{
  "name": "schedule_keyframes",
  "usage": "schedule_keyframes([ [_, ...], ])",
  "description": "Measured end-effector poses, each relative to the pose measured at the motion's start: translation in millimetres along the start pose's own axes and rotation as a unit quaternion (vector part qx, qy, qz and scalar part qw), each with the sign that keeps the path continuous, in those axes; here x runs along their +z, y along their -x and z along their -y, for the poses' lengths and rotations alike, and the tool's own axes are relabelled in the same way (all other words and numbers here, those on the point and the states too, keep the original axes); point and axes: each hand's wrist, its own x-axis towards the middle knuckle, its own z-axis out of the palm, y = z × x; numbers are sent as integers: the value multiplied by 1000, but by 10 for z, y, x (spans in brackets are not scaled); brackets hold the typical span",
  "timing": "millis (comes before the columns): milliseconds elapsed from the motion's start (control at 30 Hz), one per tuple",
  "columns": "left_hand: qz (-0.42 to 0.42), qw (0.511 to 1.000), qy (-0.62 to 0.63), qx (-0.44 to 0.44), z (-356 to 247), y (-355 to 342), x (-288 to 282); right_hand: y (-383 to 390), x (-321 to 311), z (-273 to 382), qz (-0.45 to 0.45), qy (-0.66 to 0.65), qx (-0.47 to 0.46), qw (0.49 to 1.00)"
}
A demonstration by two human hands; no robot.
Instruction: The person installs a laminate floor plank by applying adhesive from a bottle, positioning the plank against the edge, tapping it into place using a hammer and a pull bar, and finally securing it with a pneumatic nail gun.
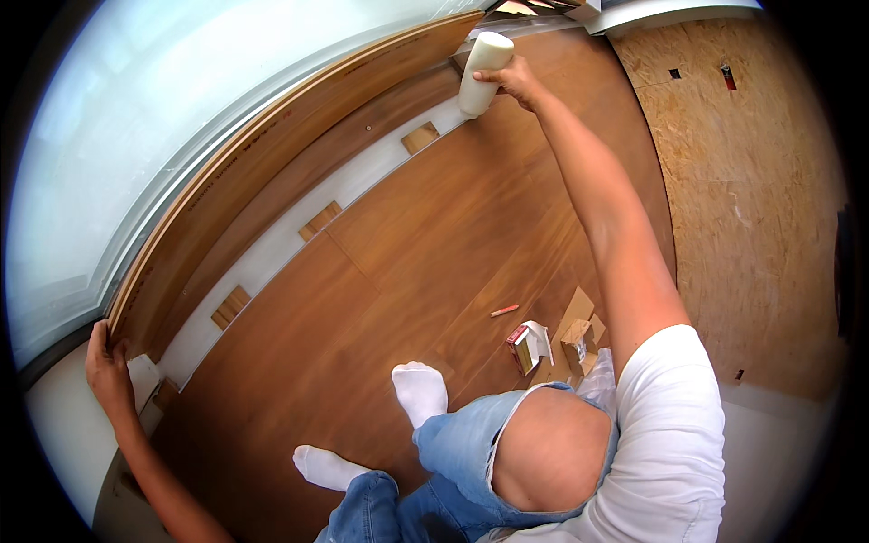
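Bottle [482, 77] gripped at 12 o'clock, board [208, 208] clasped at 8.
The white bottle is held tilted by the closed right hand [518, 81]; the board's near end is clasped by the left hand [108, 373]. Wood blocks [319, 220] are spaced along the pale strip [367, 179] beside the floor [407, 290]; a box [522, 351] and red stick [504, 310] are seen at 4 o'clock.

Container [486, 72]: creamy white. Upright board [290, 127]: brown, dark print along its face. Wood panel [434, 226]: reddish-brown, streaked grain. Chipboard [751, 181]: tan, mottled flakes. Jeans [462, 457]: faded blue. Socks [421, 395]: white.
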Motion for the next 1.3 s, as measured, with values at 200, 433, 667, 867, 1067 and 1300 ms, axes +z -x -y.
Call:
schedule_keyframes([
  [200, 41, 999, -9, 10, -173, 15, -63, 19, -291, -376, -122, -25, -17, 992],
  [433, 0, 1000, -9, 15, 157, 83, 52, 268, -204, -561, -208, -74, -58, 974],
  [667, 31, 999, 33, -16, 409, 92, 53, -108, 262, -439, -269, -75, -175, 944],
  [867, 35, 998, 45, -13, 731, 126, 143, -454, 398, -437, -290, -72, -199, 934],
  [1067, 65, 995, 65, -32, 606, 72, 124, -219, 318, -633, -323, -38, -221, 919],
  [1300, 13, 999, 40, -8, 409, 77, 98, 418, 294, -879, -328, -100, -163, 925],
])
